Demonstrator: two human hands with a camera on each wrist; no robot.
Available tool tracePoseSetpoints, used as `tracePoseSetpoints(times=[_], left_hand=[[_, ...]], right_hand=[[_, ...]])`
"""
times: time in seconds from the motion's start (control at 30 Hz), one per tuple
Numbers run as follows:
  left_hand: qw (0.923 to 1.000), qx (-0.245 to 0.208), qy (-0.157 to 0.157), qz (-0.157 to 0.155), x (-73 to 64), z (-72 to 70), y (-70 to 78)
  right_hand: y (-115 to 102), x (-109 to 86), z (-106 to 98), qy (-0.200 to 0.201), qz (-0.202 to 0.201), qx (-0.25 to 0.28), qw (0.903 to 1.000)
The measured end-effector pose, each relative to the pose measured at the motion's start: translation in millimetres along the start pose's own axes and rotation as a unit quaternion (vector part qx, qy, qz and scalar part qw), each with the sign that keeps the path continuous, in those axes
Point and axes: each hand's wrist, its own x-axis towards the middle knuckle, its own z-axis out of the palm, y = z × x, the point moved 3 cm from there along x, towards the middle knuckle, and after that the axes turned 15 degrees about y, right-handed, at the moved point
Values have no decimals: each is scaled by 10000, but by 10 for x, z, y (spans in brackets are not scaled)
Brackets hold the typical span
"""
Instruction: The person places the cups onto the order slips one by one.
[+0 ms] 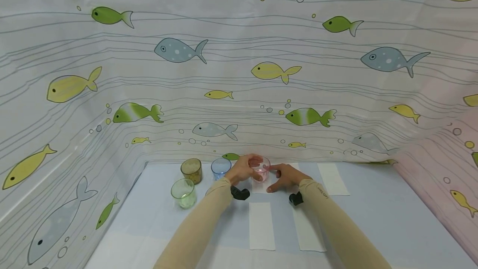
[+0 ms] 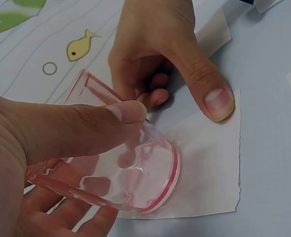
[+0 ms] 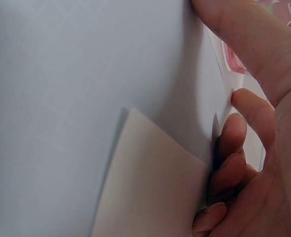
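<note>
My left hand (image 1: 244, 168) grips a pink clear glass (image 1: 263, 173) at the back of the table, thumb on one side and fingers on the other. In the left wrist view the glass (image 2: 153, 173) is tilted, its base over a white paper piece (image 2: 207, 168). On the other side is my right hand (image 1: 286, 177), its index finger reaching toward the glass; whether it touches cannot be told. The right thumb (image 2: 218, 103) rests at the paper's edge. In the right wrist view, the other fingers (image 3: 229, 173) are loosely bent and hold nothing visible.
Left of the hands stand a brown glass (image 1: 192, 172), a blue glass (image 1: 220, 168) and a green glass (image 1: 184, 196). Another rim shows partly behind the left sleeve (image 1: 203, 229). White paper strips (image 1: 261, 227) lie in front and at right (image 1: 333, 179). Fish-print curtain (image 1: 242, 111) encloses the table.
</note>
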Motion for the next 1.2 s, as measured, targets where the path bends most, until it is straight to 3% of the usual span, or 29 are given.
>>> tracePoseSetpoints(times=[1.2], left_hand=[[9996, 210, -118, 174, 31, 41, -1]], right_hand=[[37, 42, 19, -46, -97, 72, 9999]])
